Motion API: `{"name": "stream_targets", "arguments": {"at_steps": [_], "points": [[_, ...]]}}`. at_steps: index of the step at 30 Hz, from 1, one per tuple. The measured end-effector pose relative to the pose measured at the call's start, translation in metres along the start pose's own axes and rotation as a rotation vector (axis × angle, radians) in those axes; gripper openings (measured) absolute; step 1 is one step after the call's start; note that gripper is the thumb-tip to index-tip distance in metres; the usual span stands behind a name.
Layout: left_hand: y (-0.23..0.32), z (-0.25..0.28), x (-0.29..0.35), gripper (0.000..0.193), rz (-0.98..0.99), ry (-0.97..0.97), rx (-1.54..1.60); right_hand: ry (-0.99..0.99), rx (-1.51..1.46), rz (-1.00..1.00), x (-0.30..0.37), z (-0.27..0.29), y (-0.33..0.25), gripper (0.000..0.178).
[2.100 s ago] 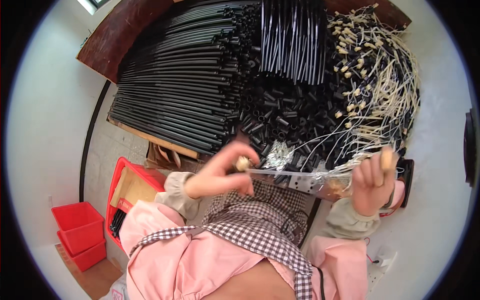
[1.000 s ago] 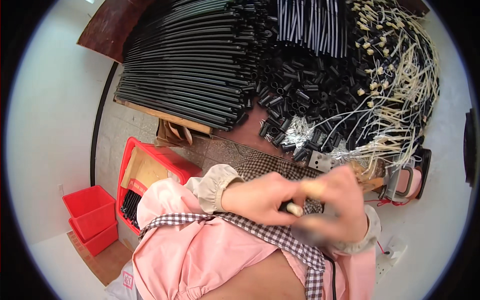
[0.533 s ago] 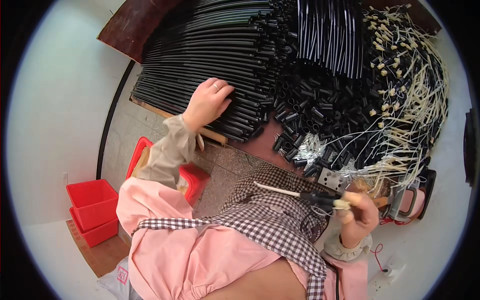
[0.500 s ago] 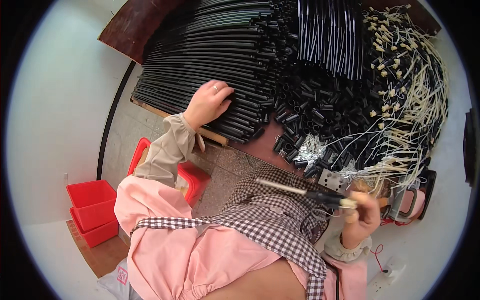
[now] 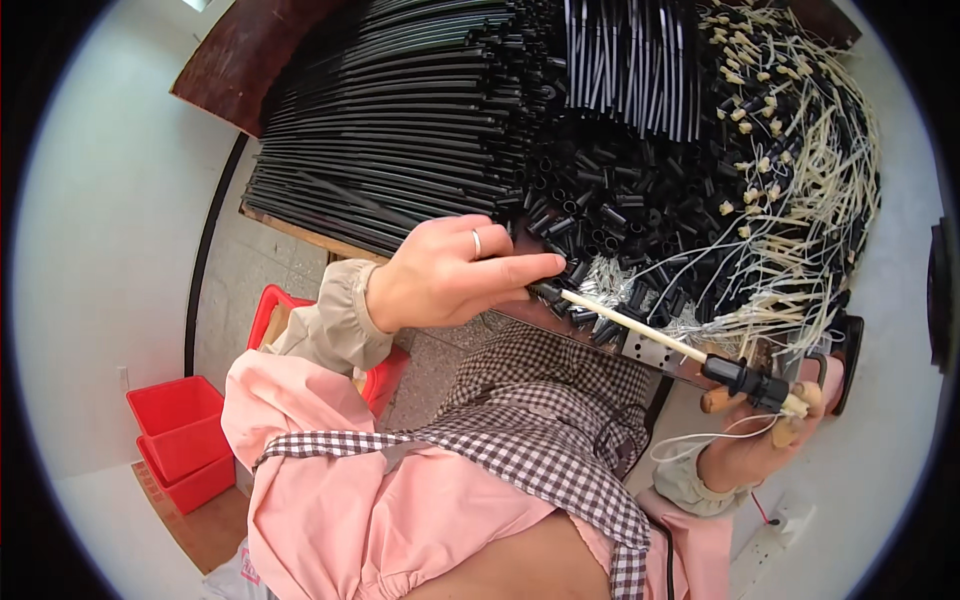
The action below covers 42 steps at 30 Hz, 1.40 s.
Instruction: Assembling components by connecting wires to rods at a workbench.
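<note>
My left hand (image 5: 445, 270), with a ring on one finger, is closed around a thin black tube. Its dark end (image 5: 545, 291) shows just past my fingertips; the rest is mostly hidden behind the hand. My right hand (image 5: 765, 440) grips a black cylindrical fitting (image 5: 745, 380) near a small cream connector (image 5: 795, 405). From the fitting a slim cream-coloured sleeve (image 5: 635, 325) points up and left, its tip at or very near the tube's end. A loose white wire (image 5: 715, 435) loops below the fitting.
Long black tubes (image 5: 380, 130) lie stacked on the bench, beside a heap of short black sleeves (image 5: 610, 215). Wired connectors (image 5: 800, 230) pile up at right. A metal block with holes (image 5: 650, 352) sits at the bench edge. Red bins (image 5: 180, 430) stand at lower left.
My left hand has moved right and nearer from the tube stack, and a tube end now shows at its fingers. My right hand has shifted right with the fitting; the sleeve's tip now meets or nears the tube.
</note>
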<state>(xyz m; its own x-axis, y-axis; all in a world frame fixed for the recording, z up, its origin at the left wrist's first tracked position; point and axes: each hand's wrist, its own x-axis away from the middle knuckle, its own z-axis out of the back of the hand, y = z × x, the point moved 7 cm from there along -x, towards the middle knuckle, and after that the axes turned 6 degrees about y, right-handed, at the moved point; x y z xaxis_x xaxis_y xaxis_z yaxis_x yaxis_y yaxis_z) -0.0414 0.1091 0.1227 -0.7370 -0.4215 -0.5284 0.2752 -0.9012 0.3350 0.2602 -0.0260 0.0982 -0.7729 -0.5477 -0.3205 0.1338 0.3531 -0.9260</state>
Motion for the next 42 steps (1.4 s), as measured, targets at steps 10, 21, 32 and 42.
{"name": "stream_targets", "arguments": {"at_steps": [10, 21, 32, 42], "points": [[0.020, 0.017, -0.020, 0.043, 0.023, 0.050, 0.104, 0.446, -0.247, 0.098, -0.027, 0.048, -0.039, 0.035], [0.036, 0.001, -0.010, 0.050, 0.223, -0.066, 0.104, -0.023, -0.172, 0.025, -0.029, -0.006, -0.018, 0.027], [0.037, 0.000, -0.002, 0.051, 0.238, -0.008, 0.313, -0.082, -0.345, 0.042, -0.041, 0.019, -0.025, 0.034], [0.046, -0.073, 0.007, 0.059, 0.373, 0.000, 0.533, -0.755, -0.184, -0.669, 0.052, -0.079, 0.021, 0.020]]}}
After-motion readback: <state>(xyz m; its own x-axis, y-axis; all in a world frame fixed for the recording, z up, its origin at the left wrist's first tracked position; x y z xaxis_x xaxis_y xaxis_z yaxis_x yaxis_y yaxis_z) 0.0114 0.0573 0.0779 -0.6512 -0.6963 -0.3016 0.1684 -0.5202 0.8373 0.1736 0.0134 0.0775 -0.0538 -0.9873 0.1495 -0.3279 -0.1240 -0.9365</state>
